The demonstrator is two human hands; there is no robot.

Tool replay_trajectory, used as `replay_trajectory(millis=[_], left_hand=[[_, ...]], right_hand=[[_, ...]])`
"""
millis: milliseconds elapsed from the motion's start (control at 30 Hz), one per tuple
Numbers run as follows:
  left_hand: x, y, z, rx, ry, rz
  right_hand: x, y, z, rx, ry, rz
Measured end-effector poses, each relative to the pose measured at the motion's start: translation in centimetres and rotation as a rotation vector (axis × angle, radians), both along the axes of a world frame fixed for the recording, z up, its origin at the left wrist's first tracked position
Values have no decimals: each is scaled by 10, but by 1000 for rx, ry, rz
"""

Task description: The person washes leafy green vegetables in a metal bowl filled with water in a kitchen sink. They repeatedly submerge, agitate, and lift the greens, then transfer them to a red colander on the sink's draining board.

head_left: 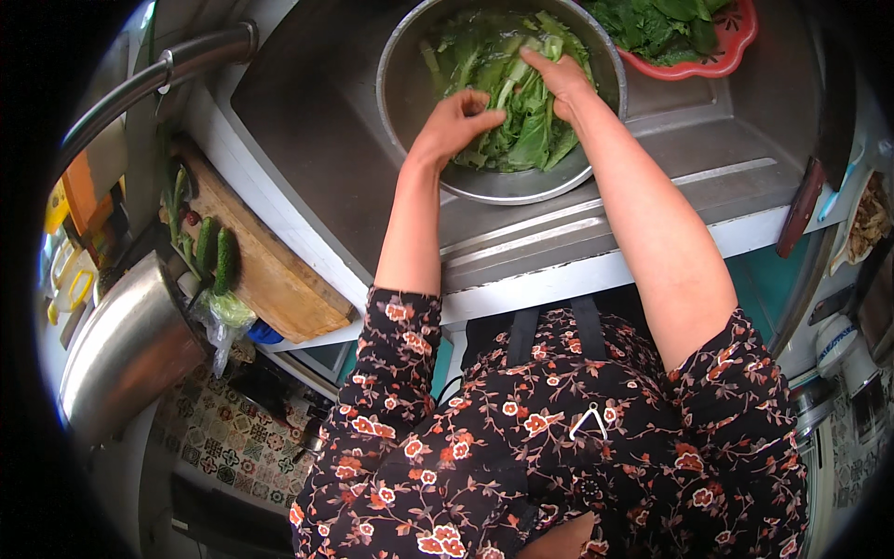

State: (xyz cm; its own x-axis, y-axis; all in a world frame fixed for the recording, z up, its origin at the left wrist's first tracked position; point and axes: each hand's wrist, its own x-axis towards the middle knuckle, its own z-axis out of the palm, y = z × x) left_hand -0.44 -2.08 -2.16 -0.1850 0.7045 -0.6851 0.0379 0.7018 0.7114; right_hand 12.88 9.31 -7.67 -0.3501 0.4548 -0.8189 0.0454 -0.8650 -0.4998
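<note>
Leafy greens (533, 130) lie in water inside the metal basin (406, 116). Right hand (566, 86), inside the basin's right side: fingers closed around a bunch of greens, partly hidden. Left hand (452, 129), at the basin's left side: fingers loosely curled, thumb slightly apart; hold on any leaf cannot be determined. Red basket (738, 48) of leaves stands right of the basin.
</note>
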Motion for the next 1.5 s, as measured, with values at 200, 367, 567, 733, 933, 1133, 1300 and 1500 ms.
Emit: replay_trajectory(millis=[200,367,567,733,933,1133,1300,1500], left_hand=[[2,-2,-14,-19,26,37],[11,2,-14,8,22,104],[-3,-12,1,-225,-199,88],[0,4,39,-104,626,-317],[18,26,-6,189,944,-162],[6,31,-30,139,893,-88],[-16,28,8,147,93,18],[-12,16,31,3,-268,18]], right_hand=[[-3,-4,20,51,93,259],[2,-6,-12,180,-115,183],[-4,-14,-11,112,-136,-28],[4,-3,-2,-21,-205,-40],[-2,-4,11,-69,-159,-60],[3,-4,1,2,-238,-62],[4,6,34,-241,266,-78],[2,1,37,-123,394,17]])
